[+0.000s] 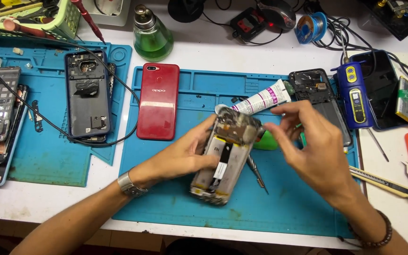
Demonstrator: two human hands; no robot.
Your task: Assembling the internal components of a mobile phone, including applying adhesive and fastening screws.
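1. Opened smartphone (pixel 225 158): back cover off, battery and boards showing. It sits over the middle of the large blue repair mat (pixel 279 208), lifted and tilted, lower end near the mat surface.
2. My left hand (pixel 185 153): I see it wrapped around the phone's left edge, fingers curled under and gripping the body.
3. My right hand (pixel 308 141): above the mat's right half, fingers drawn narrow and pinched together at the phone's top right corner. I cannot tell whether they hold a small part.
4. Metal wristband (pixel 129 185): on my left wrist, over the mat's near-left edge.
5. Beaded bracelet (pixel 378 233): on my right wrist, off the mat's near-right corner.
6. White glue tube (pixel 260 100): lying on the mat, just behind the phone.
7. Red phone back cover (pixel 157 101): flat on the mat's far-left corner.
8. Screwdriver (pixel 257 174): on the mat, just right of the phone.
9. Green glass bottle (pixel 152 34): beyond the mat's far-left corner.
10. Blue handheld tool (pixel 352 97): at the mat's far-right edge.
11. Dark phone frame (pixel 87 97): on a second mat, left of the large mat.
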